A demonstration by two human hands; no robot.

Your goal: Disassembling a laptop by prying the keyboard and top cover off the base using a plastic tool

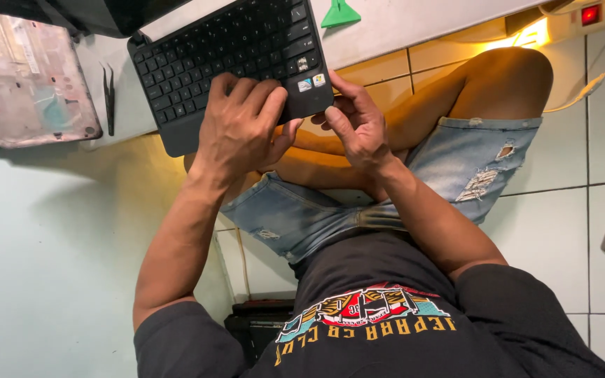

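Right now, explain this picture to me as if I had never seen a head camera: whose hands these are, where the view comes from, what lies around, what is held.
There is one picture, taken by a camera worn on a person's head and looking down at their own lap and arms. The person sits cross-legged on a tiled floor beside a low pale table.

Both bare hands are on a small black laptop whose near edge juts past the table's edge. The left hand lies over its near edge, fingers on the palm rest. The right hand grips the near right corner.

On the table also lie black tweezers, a pinkish removed laptop cover and a green plastic pry tool. A power strip with a lit red switch sits on the floor.
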